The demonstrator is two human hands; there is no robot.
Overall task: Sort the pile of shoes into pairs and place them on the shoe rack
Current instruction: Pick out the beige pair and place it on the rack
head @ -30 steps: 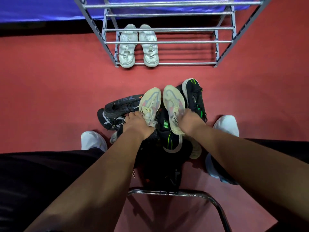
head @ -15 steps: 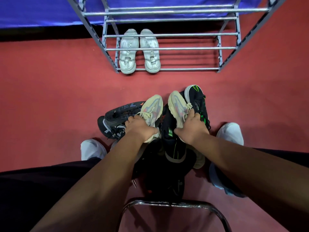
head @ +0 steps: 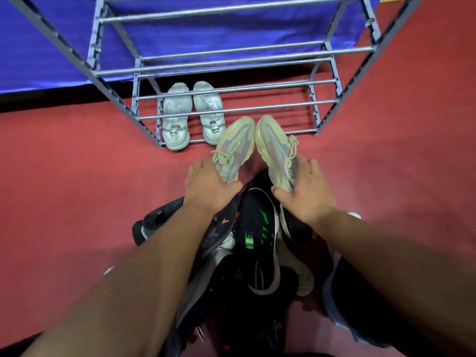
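My left hand (head: pixel 209 185) grips the heel of one cream sneaker (head: pixel 235 145). My right hand (head: pixel 305 191) grips the heel of its matching cream sneaker (head: pixel 274 148). Both are lifted above the floor, toes touching and pointing at the grey metal shoe rack (head: pixel 231 109). A pair of white shoes (head: pixel 192 114) sits at the left of the rack's bottom shelf. Below my arms lies the pile: a black shoe with green marks (head: pixel 260 235), a dark grey shoe (head: pixel 159 222) and other dark ones.
Red carpet (head: pixel 77 189) covers the floor. A blue cloth (head: pixel 231 34) hangs behind the rack. The rack's upper rails stand bare. My own feet in light shoes (head: pixel 342 300) flank the pile.
Both hands have lifted the cream sneakers off the pile and carried them forward toward the rack's bottom shelf. The view has moved closer to the rack.
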